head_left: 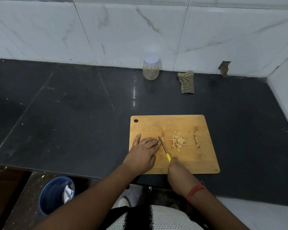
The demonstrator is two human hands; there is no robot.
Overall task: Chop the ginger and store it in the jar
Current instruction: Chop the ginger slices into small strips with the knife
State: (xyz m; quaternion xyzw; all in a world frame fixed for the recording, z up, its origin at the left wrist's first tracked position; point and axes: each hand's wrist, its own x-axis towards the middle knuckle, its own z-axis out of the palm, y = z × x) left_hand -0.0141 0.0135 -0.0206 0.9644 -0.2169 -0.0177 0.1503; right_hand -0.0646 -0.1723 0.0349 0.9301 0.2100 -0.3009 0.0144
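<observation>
The person stands at the dark bench (73,100) with a wooden cutting board (203,163) near its front edge. The left hand (142,152) lies over a piece of ginger (162,139), fingers (152,141) extended and pressing down; the piece is mostly hidden, with only a sliver showing past the fingertips. The right hand (175,169) grasps the yellow handle of a small knife (164,149), fingers clenched round it, blade tip just beside the left fingertips. A pile of cut strips (178,141) lies right of the blade, and a smaller heap of scraps (197,141) further right. The jar (151,67) stands against the tiled wall, well apart from the board, its lid still on. Primary hazard: the blade works against uncurled fingertips, so a slip on the small piece could nick them. Secondary hazard: strips could scatter off the board during transfer.
</observation>
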